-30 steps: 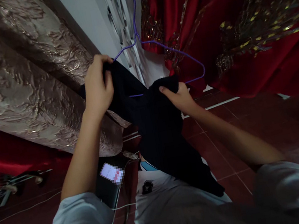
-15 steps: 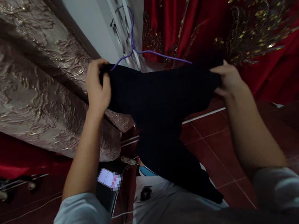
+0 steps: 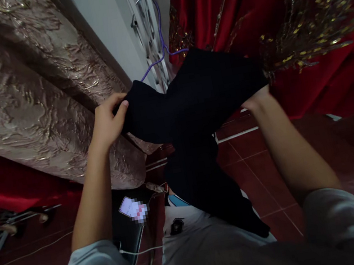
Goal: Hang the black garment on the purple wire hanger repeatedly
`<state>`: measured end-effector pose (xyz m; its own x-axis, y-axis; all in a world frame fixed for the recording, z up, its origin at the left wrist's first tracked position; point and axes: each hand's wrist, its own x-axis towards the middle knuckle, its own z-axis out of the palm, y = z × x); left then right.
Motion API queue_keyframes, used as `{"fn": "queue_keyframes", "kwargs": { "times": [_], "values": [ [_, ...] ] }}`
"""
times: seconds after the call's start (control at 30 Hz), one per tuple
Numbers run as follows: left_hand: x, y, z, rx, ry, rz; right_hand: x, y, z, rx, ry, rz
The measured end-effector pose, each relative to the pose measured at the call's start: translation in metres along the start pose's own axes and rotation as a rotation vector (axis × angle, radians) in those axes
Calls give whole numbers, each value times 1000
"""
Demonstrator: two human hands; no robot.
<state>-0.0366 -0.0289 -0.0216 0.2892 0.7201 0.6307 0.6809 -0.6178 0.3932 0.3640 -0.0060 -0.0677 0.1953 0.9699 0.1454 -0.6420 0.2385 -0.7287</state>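
Spread across the centre of the frame on a purple wire hanger [image 3: 163, 52]: a black garment [image 3: 192, 102], lower part trailing down to lower centre. Gripping its left edge, left hand [image 3: 107, 124], fingers clenched on cloth. Under its right edge, right hand [image 3: 256, 100], mostly hidden, grip impossible to tell.

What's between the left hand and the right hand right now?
In the head view, the black garment spans the whole stretch from the left hand to the right hand, draped over a purple wire hanger; both hands grip its edges.
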Motion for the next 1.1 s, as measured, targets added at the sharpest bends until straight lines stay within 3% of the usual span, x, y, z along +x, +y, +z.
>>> {"fn": "queue_keyframes", "kwargs": {
  "times": [0.1, 0.2, 0.27, 0.37, 0.43, 0.5, 0.6, 0.67, 0.7, 0.77, 0.83, 0.9, 0.97, 1.03, 1.1],
  "values": [
    [4, 13, 7, -92, 23, 51, -16, -33, 9, -223, -70, 64],
    [17, 35, 16, -200, 66, 123, -39, -58, 28, -490, -221, -6],
    [23, 51, 19, -279, 103, 151, -52, -62, 39, -530, -317, -112],
    [22, 72, 19, -415, 196, 160, -69, -58, 46, -490, -307, -276],
    [17, 84, 17, -530, 224, 123, -84, -52, 48, -534, -372, -328],
    [10, 95, 16, -710, 182, -1, -103, -42, 53, -696, -617, -321],
    [-7, 107, 13, -949, 0, -282, -128, -21, 62, -978, -1129, -214],
    [-23, 109, 7, -982, -148, -412, -132, -4, 63, -1060, -1309, -157],
    [-32, 108, 2, -964, -227, -446, -128, 4, 60, -1078, -1312, -162],
    [-50, 105, -15, -852, -393, -456, -111, 18, 51, -1101, -1141, -247],
    [-61, 103, -36, -628, -597, -379, -89, 30, 40, -1109, -911, -356],
    [-64, 102, -56, -381, -751, -252, -70, 40, 32, -1093, -783, -406],
    [-58, 99, -67, -247, -686, -171, -59, 50, 30, -1038, -801, -341],
    [-48, 91, -67, -255, -440, -182, -54, 56, 29, -935, -868, -126],
    [-34, 75, -57, -305, -192, -228, -51, 57, 28, -757, -821, 126]
  ]
}}
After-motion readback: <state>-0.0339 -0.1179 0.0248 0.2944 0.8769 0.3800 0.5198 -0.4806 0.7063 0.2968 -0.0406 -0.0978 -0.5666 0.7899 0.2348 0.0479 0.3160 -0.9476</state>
